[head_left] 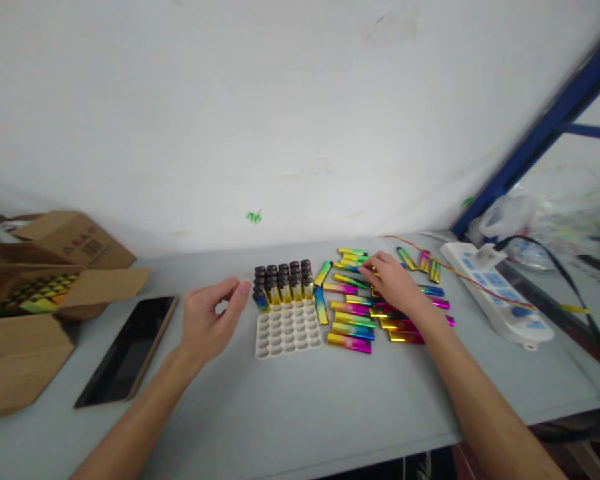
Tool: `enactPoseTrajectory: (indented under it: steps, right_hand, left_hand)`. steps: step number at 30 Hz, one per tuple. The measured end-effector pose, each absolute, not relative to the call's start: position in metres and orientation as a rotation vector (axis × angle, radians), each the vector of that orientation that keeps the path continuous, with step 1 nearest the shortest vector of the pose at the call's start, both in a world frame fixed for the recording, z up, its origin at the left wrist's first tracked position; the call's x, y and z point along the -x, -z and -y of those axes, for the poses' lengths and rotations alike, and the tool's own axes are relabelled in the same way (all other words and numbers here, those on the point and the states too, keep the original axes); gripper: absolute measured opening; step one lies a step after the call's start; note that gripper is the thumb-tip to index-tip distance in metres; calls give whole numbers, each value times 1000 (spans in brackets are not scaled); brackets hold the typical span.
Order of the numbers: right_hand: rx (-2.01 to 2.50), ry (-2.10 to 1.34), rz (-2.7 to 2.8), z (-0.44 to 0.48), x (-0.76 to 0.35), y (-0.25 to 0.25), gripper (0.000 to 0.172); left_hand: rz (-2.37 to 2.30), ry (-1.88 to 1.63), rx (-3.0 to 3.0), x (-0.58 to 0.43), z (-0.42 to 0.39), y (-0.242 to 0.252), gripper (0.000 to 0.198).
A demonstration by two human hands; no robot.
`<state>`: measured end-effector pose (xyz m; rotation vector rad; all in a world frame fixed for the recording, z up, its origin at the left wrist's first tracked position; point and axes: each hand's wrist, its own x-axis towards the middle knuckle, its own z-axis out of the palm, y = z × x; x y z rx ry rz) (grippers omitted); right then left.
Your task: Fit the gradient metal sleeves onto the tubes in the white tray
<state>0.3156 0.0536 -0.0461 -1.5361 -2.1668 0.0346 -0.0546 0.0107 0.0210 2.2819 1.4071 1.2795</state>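
Observation:
A white tray (287, 331) with rows of round holes lies mid-table; its far rows hold several upright lighters (283, 282) with black tops. To its right lies a loose pile of rainbow-coloured lighters (353, 323). My right hand (393, 283) rests palm-down on that pile, fingertips touching a lighter at its far side. My left hand (213, 320) hovers just left of the tray, fingers curled with thumb and forefinger apart, nothing in it.
A dark phone (130, 350) lies flat at left. An open cardboard box (35, 290) with more lighters stands at far left. A white power strip (497, 293) with wires lies at right, beside a blue frame (535, 133). A white wall runs behind.

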Motion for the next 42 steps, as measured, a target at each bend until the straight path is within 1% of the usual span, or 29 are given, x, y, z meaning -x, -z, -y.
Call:
enactPoseTrajectory:
  steps: [4,7,10,13,16,19,22,25,27,32,37,42]
  right_hand:
    - [1472,4,1990,-47,-315,32,29]
    - [1349,-47,1918,-38,-304,14,32]
    - [1183,-239,1947,-25,-282,0,33]
    - [1074,-483,2029,-13,-258,-6,35]
    - [1067,-674,2038,-5,-241,-6,38]
    - [1055,-763,2008,0,-229,-3,39]
    - [1026,-699,2050,3,-220,2,37]
    - [1042,-480,2166,3,-218,7,37]
    - [1121,-362,2166,1,-223,10,38]
    - [1283,-210,2031,-5,-242,6,43]
    - [1272,-184,2031,-7,-245,3,43]
    - [1259,-253,2069,-7,-240,6,43]
  left_hand:
    - [-1307,-1268,-2284,45,-5,-22,49]
    - [-1198,-1163,-2194,36,2,-19,46]
    - [-1036,-952,-1953,25,9,-9,31]
    - [-958,-806,-1721,14,12,2,35]
    - [-986,-831,-1540,7,12,8,38]
    - [-959,-806,-1464,3,11,9,38]
    - [-914,-712,-1468,0,11,10,37]
    - [-895,-653,-1481,0,10,13,36]
    - [-883,-655,-1474,2,9,14,37]
    - [-838,-711,-1356,7,6,11,40]
    - [-862,-774,-1221,7,3,12,47]
    - [-899,-709,-1152,7,0,13,65]
